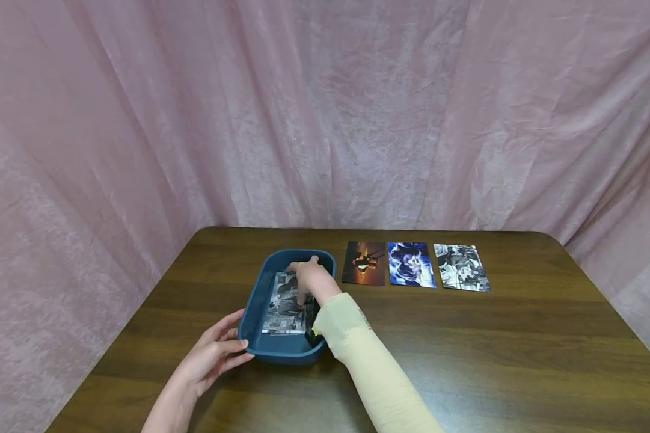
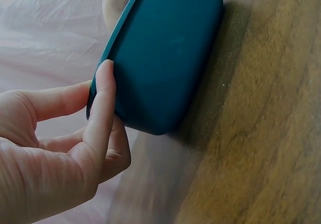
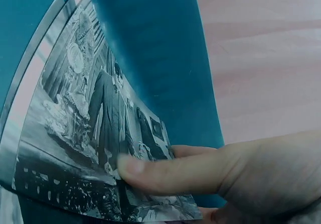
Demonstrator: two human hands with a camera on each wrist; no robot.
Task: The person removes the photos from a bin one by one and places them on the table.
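A blue plastic bin (image 1: 255,307) stands on the table, left of centre. At its near left corner, my left hand (image 1: 211,356) pinches the rim, as the left wrist view shows with the bin's outer wall (image 2: 160,53) beside the fingers. My right hand (image 1: 312,280) reaches into the bin from the right. It grips a black-and-white photo card (image 3: 100,113), thumb on the printed face and other fingers partly hidden behind it. More card edges (image 3: 30,68) show beneath that card.
Three picture cards lie in a row right of the bin: a dark orange one (image 1: 364,263), a blue-and-white one (image 1: 411,264) and a black-and-white one (image 1: 462,267). The wooden table (image 1: 492,349) ends at a pink curtain (image 1: 379,120). A dark object (image 1: 311,337) sits by the right wrist.
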